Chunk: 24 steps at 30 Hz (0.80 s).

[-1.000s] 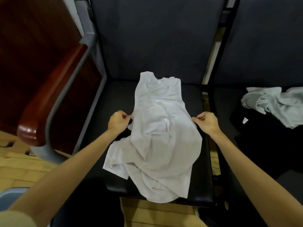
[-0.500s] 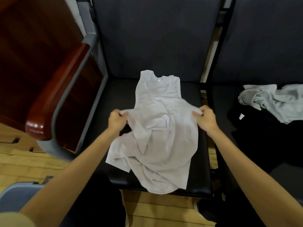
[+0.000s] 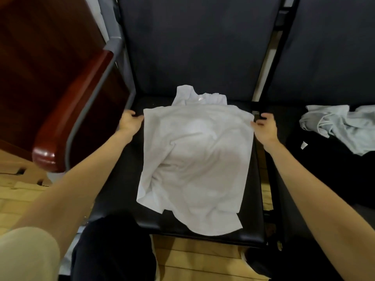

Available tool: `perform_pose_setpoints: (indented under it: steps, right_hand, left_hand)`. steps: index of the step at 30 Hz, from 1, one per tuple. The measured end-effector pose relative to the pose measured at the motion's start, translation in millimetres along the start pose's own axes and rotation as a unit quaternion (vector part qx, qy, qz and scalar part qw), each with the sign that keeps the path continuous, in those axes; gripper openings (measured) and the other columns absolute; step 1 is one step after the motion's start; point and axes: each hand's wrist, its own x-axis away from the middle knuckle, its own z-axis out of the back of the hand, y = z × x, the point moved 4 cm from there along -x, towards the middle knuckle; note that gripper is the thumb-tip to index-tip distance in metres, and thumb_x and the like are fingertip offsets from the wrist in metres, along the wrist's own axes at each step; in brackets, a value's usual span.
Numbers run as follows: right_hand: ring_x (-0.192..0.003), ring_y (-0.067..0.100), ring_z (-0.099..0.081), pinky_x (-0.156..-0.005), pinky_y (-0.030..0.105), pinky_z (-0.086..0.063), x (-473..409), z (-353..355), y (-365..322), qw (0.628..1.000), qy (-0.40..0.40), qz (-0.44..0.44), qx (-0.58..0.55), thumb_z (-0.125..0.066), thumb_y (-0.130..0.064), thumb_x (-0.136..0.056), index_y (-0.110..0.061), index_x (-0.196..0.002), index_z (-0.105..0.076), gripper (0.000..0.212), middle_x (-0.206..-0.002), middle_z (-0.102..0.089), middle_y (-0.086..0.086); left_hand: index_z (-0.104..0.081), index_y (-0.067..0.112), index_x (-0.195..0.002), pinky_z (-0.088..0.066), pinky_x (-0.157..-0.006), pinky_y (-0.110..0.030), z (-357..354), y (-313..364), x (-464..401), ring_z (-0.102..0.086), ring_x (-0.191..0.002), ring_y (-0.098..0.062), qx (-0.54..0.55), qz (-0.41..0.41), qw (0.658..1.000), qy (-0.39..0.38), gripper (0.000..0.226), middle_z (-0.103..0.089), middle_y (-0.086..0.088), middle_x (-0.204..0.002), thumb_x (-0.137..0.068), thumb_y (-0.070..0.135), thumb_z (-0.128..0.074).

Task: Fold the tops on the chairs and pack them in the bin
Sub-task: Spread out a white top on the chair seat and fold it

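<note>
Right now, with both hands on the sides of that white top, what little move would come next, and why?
Probably set the held edge down and smooth the cloth flat. The left hand and right hand each pinch a side of the white top, pulled wide over the chair seat, but its lower part is bunched and wrinkled, and the hem hangs over the front edge.

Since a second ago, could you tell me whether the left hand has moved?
Yes. The left hand, pinching the white top, has moved away from the seat's front edge toward the chair backrest.
</note>
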Motion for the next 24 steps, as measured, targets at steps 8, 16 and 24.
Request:
perform_pose_setpoints:
  steps: [8,16,24]
  right_hand:
    - [-0.089,0.016,-0.056,-0.076,0.024,-0.041,139.3,6.3,58.1,0.998,-0.03,-0.023,0.051,-0.062,-0.01,-0.092,-0.003,-0.13,-0.046,0.041,-0.114,-0.06,0.014]
    - [-0.095,0.031,-0.06,-0.077,0.039,-0.05,227.8,-3.9,99.5,0.989,-0.042,-0.078,0.119,-0.064,-0.03,-0.092,0.0,-0.118,-0.056,0.04,-0.102,-0.062,0.015]
    - [-0.118,0.036,-0.041,-0.095,0.042,-0.036,242.6,-18.4,83.7,0.975,-0.053,-0.12,0.178,-0.07,-0.047,-0.081,-0.012,-0.092,-0.059,0.039,-0.114,-0.052,0.014]
  left_hand:
    - [-0.052,0.002,-0.124,-0.042,-0.081,-0.028,17.3,-81.5,121.1,-0.06,-0.103,-0.026,-0.031,-0.02,0.998,-0.051,0.043,-0.062,-0.014,-0.116,-0.089,0.022,-0.067]
    - [-0.047,-0.003,-0.13,-0.044,-0.09,-0.037,17.0,-118.2,204.4,-0.051,-0.117,-0.036,-0.013,0.08,0.994,-0.072,0.038,-0.053,-0.02,-0.128,-0.095,0.012,-0.049]
    - [-0.059,-0.001,-0.115,-0.049,-0.087,-0.047,13.1,-119.4,219.3,-0.056,-0.104,-0.039,-0.045,0.045,0.998,-0.012,0.027,-0.057,-0.022,-0.115,-0.095,0.013,-0.047]
